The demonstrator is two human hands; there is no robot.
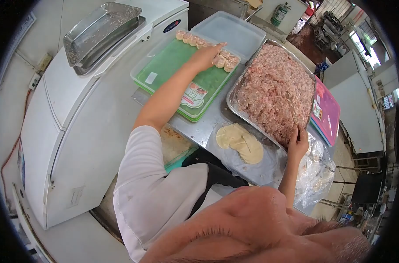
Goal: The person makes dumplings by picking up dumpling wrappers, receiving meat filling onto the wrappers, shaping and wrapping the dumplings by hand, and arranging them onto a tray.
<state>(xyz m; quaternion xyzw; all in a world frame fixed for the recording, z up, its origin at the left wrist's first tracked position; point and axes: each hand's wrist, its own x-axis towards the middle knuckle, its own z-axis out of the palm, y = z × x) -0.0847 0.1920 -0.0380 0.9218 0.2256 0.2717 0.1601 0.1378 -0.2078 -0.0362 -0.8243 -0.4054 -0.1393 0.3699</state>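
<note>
My left hand (203, 57) is over the far edge of a green tray (166, 65), its fingers closed round a dumpling in a row. More pale pink dumplings (229, 64) sit on both sides of it. My right hand (298, 141) is at the near edge of a metal tray heaped with ground meat (271, 83). Its fingers are closed on the end of a thin flat tool (292, 107) that lies against the meat. Between the arms, round dough wrappers (247, 147) overlap on a plastic sheet.
An empty clear tray (230, 33) is behind the green one. Pink-lidded trays (326, 111) lie right of the meat, with a crumpled plastic bag (314, 173) nearer. On the left, metal pans (103, 33) rest on a white freezer (81, 131).
</note>
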